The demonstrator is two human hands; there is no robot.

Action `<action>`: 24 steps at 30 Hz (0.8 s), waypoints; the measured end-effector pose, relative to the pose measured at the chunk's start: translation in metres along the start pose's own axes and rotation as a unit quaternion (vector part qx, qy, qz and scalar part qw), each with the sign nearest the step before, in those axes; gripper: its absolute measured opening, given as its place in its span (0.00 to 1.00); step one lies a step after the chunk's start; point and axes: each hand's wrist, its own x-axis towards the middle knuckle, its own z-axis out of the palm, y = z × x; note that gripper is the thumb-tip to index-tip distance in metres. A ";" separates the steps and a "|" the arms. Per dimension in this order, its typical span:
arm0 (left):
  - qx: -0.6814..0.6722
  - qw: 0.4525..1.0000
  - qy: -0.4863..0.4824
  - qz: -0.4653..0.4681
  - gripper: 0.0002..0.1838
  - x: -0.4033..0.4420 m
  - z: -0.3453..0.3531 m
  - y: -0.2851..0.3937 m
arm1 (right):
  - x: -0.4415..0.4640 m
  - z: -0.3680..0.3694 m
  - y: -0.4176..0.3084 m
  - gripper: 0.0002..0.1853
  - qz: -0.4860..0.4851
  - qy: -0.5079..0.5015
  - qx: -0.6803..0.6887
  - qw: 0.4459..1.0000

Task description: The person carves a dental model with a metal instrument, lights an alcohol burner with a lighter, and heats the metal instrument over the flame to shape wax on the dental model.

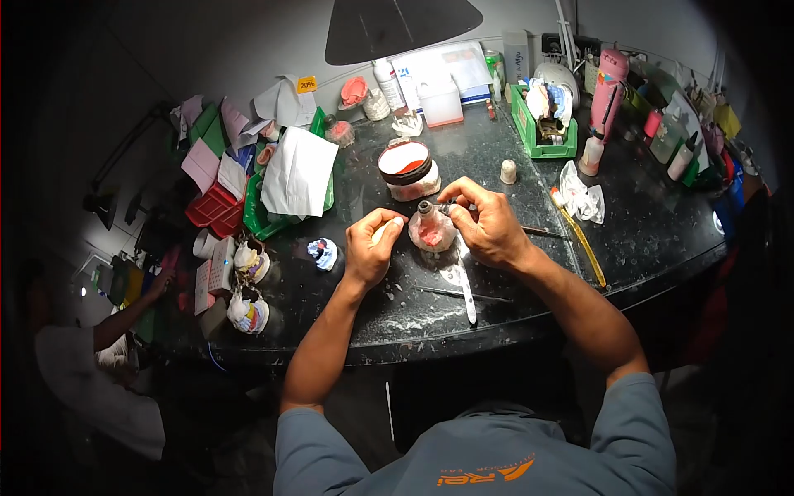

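A small glass spirit burner [432,234] with pinkish contents and a dark neck stands upright on the black bench between my hands. To its left, my left hand [370,248] is closed, thumb pressed against the fingers; whatever it holds is hidden. My right hand [488,223] is beside the burner's neck, its thumb and fingers pinched around something small and dark that I cannot make out. A white-handled tool [466,285] lies just below the burner, near a thin metal instrument [451,292]. Behind the burner sits a jar [409,183] with a black rim and red inside.
A yellow-handled brush [583,242] and crumpled tissue [581,196] lie at right. Dental models [248,312] and a blue-white piece [322,254] stand left. Green bins [552,151], a pink bottle [610,91] and papers [299,172] line the back. A lamp shade [403,29] hangs overhead. Another person [99,380] sits far left.
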 end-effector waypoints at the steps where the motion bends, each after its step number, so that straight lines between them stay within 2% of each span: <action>1: 0.006 1.000 0.004 -0.007 0.11 0.000 -0.001 0.002 | 0.001 0.001 0.000 0.07 0.003 0.009 0.003 1.000; 9: -0.012 1.000 0.004 0.007 0.11 0.001 0.000 -0.002 | 0.000 0.003 0.009 0.08 0.017 0.053 0.013 0.998; 16: -0.026 1.000 0.014 0.002 0.11 0.001 -0.003 -0.003 | -0.004 -0.012 0.029 0.09 0.025 0.057 -0.211 0.976; 18: -0.036 0.999 0.017 -0.008 0.11 0.001 -0.004 -0.002 | -0.006 -0.016 0.033 0.08 0.041 0.016 -0.252 0.967; 21: -0.185 0.978 -0.025 -0.094 0.17 0.003 -0.008 -0.005 | -0.009 -0.015 0.039 0.08 0.057 -0.016 -0.292 0.955; 24: -0.277 0.951 -0.012 -0.135 0.22 0.005 -0.010 -0.005 | -0.013 -0.013 0.039 0.09 0.036 -0.012 -0.329 0.944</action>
